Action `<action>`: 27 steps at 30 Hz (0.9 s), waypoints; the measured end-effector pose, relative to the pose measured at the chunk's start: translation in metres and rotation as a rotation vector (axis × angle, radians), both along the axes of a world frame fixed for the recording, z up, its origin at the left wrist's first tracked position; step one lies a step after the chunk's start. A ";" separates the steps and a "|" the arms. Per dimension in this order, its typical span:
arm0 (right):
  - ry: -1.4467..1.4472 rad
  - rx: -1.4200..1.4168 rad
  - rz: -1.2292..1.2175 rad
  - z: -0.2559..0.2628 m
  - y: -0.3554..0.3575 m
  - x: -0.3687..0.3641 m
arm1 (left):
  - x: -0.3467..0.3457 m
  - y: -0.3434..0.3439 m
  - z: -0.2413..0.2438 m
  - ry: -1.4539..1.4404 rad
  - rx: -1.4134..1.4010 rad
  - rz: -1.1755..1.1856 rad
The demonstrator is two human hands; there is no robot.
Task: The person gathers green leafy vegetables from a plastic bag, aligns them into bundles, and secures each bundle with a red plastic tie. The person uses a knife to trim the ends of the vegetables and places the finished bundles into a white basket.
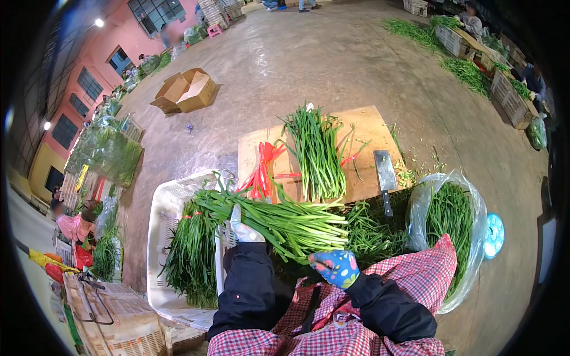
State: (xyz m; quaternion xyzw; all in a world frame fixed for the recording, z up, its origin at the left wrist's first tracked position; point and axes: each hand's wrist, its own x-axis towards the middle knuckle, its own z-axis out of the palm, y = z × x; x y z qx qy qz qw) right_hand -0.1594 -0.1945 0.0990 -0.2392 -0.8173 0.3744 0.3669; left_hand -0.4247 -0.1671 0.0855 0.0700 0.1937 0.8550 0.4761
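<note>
My left hand [244,226], in a light patterned glove, grips a bunch of garlic chives [289,218] near its leafy end. The pale stalk ends point right. Under the stalks, my right hand [337,268], in a blue floral glove, has curled fingers pinching a single green leaf at the bunch's lower edge. Beyond the held bunch, a pile of chives [316,151] lies on a wooden board [365,124]. Red printed ties [266,164] lie to its left, and a cleaver [385,173] rests at the right with its black handle towards me.
To the left, a white plastic crate [153,249] holds tied chives [191,258]. Loose leaves [374,227] lie below the board. A clear plastic bag [478,196] of greens stands right, near a blue stool [493,236]. An opened cardboard box [187,91] sits farther off; people work along both sides.
</note>
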 end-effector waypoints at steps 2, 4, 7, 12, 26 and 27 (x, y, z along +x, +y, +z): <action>-0.120 0.046 0.096 -0.001 0.000 0.009 | 0.000 0.002 0.001 -0.066 0.018 0.001; -0.214 0.127 0.203 -0.004 0.001 0.017 | -0.015 0.005 -0.010 -0.006 0.033 -0.007; -0.184 0.184 0.260 -0.015 -0.003 0.034 | -0.031 0.002 -0.017 -0.037 0.018 0.009; -0.537 0.207 0.406 -0.038 -0.003 0.080 | -0.047 0.000 -0.015 0.048 0.101 -0.060; -0.458 0.192 -0.200 0.016 0.028 -0.005 | 0.000 0.003 0.008 -0.039 0.095 -0.058; -0.432 0.186 -0.251 0.013 0.029 -0.009 | 0.004 0.003 0.013 -0.047 0.097 -0.049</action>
